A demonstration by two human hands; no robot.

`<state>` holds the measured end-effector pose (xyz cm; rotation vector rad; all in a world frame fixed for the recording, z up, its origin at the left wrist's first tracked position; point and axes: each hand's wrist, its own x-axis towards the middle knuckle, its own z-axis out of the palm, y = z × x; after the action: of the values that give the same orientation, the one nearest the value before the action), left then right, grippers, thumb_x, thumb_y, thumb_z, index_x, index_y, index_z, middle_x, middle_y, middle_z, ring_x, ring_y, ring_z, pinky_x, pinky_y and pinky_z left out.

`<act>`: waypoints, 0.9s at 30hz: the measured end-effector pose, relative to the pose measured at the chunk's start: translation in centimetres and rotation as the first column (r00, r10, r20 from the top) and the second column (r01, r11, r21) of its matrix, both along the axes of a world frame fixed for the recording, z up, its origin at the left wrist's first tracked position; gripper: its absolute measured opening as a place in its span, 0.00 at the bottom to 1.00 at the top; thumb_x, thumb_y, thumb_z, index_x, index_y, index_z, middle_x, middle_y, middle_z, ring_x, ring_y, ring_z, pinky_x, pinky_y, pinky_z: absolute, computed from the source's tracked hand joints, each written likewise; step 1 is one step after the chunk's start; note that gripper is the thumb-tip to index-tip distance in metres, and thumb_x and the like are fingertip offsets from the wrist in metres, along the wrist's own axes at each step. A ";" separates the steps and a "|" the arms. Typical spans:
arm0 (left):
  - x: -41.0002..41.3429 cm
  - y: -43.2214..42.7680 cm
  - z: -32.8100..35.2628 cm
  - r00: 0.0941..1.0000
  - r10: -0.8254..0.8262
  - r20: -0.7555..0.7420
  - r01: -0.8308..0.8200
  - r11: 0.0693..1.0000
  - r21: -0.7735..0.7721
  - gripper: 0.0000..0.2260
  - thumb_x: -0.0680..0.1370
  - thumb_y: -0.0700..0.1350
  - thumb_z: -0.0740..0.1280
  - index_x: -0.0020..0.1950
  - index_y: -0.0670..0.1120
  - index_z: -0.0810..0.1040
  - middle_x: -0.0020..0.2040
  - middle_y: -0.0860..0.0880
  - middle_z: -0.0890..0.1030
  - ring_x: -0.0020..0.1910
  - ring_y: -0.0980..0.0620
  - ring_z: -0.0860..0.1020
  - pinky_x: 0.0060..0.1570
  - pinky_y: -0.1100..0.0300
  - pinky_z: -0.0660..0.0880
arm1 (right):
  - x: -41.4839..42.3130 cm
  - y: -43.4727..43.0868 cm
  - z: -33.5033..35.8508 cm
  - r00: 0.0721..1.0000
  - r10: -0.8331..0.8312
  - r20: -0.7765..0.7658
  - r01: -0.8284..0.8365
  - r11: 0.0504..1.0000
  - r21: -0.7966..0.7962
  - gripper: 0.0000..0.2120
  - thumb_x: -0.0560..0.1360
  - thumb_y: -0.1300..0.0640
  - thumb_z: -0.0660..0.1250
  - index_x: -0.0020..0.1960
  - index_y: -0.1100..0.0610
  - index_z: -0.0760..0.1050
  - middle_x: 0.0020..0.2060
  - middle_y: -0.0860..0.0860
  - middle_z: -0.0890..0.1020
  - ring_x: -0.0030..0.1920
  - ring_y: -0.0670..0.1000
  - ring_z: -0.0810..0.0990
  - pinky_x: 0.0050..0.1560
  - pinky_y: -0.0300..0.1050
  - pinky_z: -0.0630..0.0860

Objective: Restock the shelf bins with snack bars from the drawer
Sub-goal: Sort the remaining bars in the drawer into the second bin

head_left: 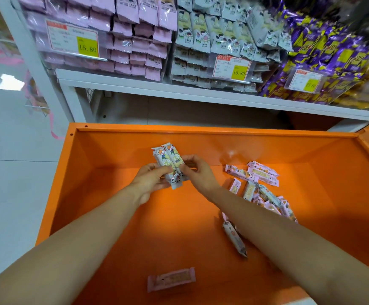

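Above the middle of the orange drawer (104, 194), the left hand (150, 182) grips two white snack bars (167, 161) by their lower ends, its fingers curled round them. A single pink bar (171, 279) lies near the drawer's front edge. The right hand (199, 172) pinches the same two bars from the other side. Loose bars (260, 183) lie heaped on the drawer's right side. Beyond the drawer's back wall stand the stocked shelf bins (214, 51).
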<state>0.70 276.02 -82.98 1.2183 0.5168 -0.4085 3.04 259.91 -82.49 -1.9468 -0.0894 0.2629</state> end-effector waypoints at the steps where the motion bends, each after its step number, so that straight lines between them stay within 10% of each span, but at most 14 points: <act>1: 0.0 -0.2 0.8 1.000 0.014 0.003 -0.014 0.999 -0.032 0.09 0.75 0.37 0.71 0.51 0.42 0.74 0.53 0.38 0.83 0.46 0.42 0.83 0.44 0.54 0.81 | 0.0 -0.2 0.7 0.999 0.025 0.026 -0.025 1.000 -0.015 0.08 0.79 0.62 0.66 0.57 0.58 0.75 0.54 0.53 0.80 0.51 0.47 0.77 0.51 0.40 0.77; 7: 0.3 -1.6 5.7 0.997 -0.010 0.073 0.019 0.992 -0.122 0.06 0.75 0.36 0.72 0.45 0.40 0.75 0.37 0.45 0.85 0.43 0.46 0.82 0.47 0.53 0.81 | -0.3 -1.9 5.2 0.968 0.091 0.234 -0.064 0.991 -0.121 0.28 0.69 0.53 0.78 0.66 0.57 0.72 0.60 0.49 0.77 0.59 0.45 0.76 0.57 0.34 0.74; 16: 0.5 -4.3 11.4 0.963 -0.151 0.224 0.173 0.981 -0.084 0.17 0.75 0.38 0.72 0.61 0.35 0.76 0.51 0.37 0.84 0.42 0.47 0.83 0.49 0.54 0.82 | -0.6 -5.0 10.9 0.845 0.127 0.520 0.009 0.968 -0.253 0.21 0.67 0.56 0.79 0.56 0.54 0.75 0.50 0.47 0.80 0.51 0.44 0.77 0.52 0.40 0.74; 22: 1.0 -5.9 16.3 0.916 -0.067 0.395 0.119 0.987 -0.108 0.13 0.81 0.47 0.64 0.44 0.38 0.79 0.39 0.41 0.84 0.38 0.47 0.84 0.41 0.58 0.82 | 0.4 -5.6 15.3 0.718 0.044 0.694 0.109 0.979 -0.174 0.17 0.66 0.49 0.73 0.52 0.56 0.77 0.47 0.48 0.80 0.49 0.42 0.77 0.50 0.33 0.70; 27: 3.4 -4.9 20.3 0.719 -0.090 0.689 -0.069 0.978 0.199 0.08 0.83 0.46 0.61 0.56 0.43 0.76 0.47 0.45 0.83 0.45 0.49 0.82 0.51 0.54 0.79 | 2.9 -5.0 20.7 0.681 -0.092 0.726 0.207 0.976 -0.070 0.17 0.66 0.54 0.74 0.52 0.56 0.75 0.47 0.48 0.79 0.48 0.44 0.77 0.49 0.35 0.72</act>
<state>4.12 271.09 -62.69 1.4724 -0.1148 0.1275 5.99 254.90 -61.83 -2.0863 -0.4362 -0.6525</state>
